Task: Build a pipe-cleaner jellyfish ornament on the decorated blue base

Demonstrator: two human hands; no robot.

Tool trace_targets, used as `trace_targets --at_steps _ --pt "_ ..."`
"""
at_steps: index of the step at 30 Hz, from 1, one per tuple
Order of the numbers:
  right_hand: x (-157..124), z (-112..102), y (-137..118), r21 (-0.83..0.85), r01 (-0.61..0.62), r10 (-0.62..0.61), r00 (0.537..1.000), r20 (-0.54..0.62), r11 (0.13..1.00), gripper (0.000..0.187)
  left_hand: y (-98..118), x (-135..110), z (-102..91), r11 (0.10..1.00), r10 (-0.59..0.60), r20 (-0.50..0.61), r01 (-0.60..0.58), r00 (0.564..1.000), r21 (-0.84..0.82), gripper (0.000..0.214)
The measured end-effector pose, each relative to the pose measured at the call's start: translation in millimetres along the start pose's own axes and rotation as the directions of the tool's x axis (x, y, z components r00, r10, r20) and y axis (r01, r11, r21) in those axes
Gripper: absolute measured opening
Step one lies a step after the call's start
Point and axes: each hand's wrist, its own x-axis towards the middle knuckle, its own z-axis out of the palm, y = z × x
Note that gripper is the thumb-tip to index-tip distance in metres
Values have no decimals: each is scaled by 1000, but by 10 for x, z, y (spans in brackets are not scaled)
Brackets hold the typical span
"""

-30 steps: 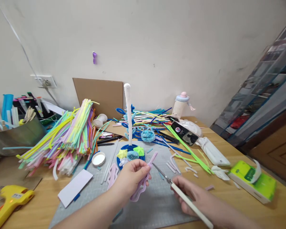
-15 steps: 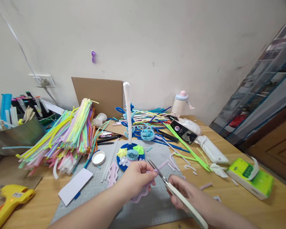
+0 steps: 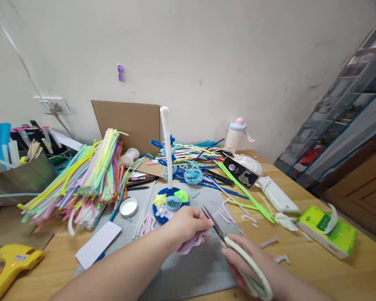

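Observation:
My left hand is closed on a bent lilac pipe-cleaner shape, held just above the grey cutting mat. White-handled scissors are gripped in my right hand, their blades pointing up-left and meeting the lilac piece beside my left fingers. Just behind my hands stands a blue round base with small yellow, green and blue ornaments and a tall white wrapped post.
A big bundle of pastel pipe cleaners lies at left, with a yellow glue gun near the front corner. Loose sticks, a phone, a bottle and a green tissue pack lie at right. Cardboard leans on the wall.
My left hand moved right and lowered the lilac shape toward the mat. The scissors swung nearer, blades now at the piece; a short lilac offcut lies right of the mat.

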Motion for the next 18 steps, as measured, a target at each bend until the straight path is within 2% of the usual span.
trace_targets --at_steps 3,5,6,8,9,11,13,15,16,18 --pt "54 -20 62 25 -24 24 1000 -18 999 33 21 31 14 1000 -12 10 12 1000 -1 31" --pt "95 -118 70 11 -13 13 1000 -23 1000 34 35 6 4 1000 16 -12 -16 1000 8 31" --pt "119 -196 69 -29 8 -10 999 -42 1000 34 40 -24 -10 998 52 -33 -51 998 40 30" --pt "180 -399 70 -225 68 -101 985 -142 972 33 42 -117 -57 978 160 -71 -148 985 146 28" --pt "217 -513 77 -370 98 -190 957 -220 924 32 38 -175 -84 962 211 -74 -194 975 190 26" --pt "298 -731 96 -613 78 -324 897 -301 786 25 21 -304 -134 950 265 -37 -254 963 182 24" --pt "364 -890 97 -735 7 -345 886 -310 678 22 -1 -429 -167 950 294 -17 -290 956 117 22" --pt "385 -941 45 -770 -41 -354 871 -340 637 27 -23 -526 -189 947 319 -40 -317 947 50 22" --pt "373 -914 -7 -764 -36 -378 854 -359 644 30 -33 -560 -201 945 326 -59 -326 943 13 24" --pt "314 -750 -156 -707 71 -449 815 -365 704 37 -58 -594 -242 937 326 -110 -336 939 -92 28"
